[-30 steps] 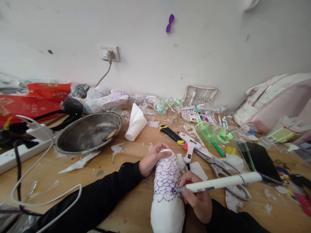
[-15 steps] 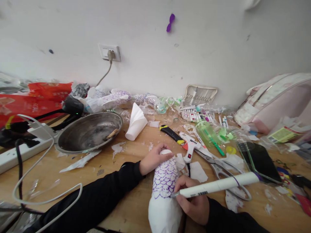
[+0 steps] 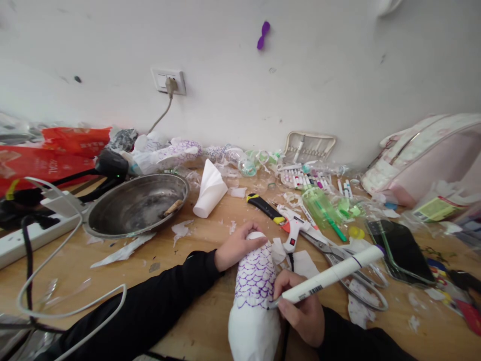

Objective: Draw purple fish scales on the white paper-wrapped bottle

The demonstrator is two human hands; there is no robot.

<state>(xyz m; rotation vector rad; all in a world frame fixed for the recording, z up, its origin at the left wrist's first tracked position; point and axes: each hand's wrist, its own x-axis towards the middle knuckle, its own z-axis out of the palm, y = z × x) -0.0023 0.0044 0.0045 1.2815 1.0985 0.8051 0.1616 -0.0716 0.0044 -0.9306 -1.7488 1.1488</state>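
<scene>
A white paper-covered bottle shape [image 3: 255, 301] lies on the wooden table [image 3: 188, 301], its far half covered in purple scale marks. My left hand [image 3: 236, 245] is closed round its far end and steadies it. My right hand [image 3: 300, 313] grips a thick white marker [image 3: 330, 275] with a purple cap end. The marker's tip rests on the lower edge of the scale pattern.
A metal bowl [image 3: 137, 205], a white paper cone [image 3: 210, 190], a glue gun [image 3: 295, 230], a utility knife [image 3: 265, 208], scissors [image 3: 345, 268], a phone [image 3: 400, 245], several markers [image 3: 304, 178] and a green bottle [image 3: 323, 208] crowd the table. A power strip [image 3: 33, 233] with cables lies left.
The marker's rear end has swung up and left, and its tip has shifted a little along the lower edge of the scales. My left hand has stayed put.
</scene>
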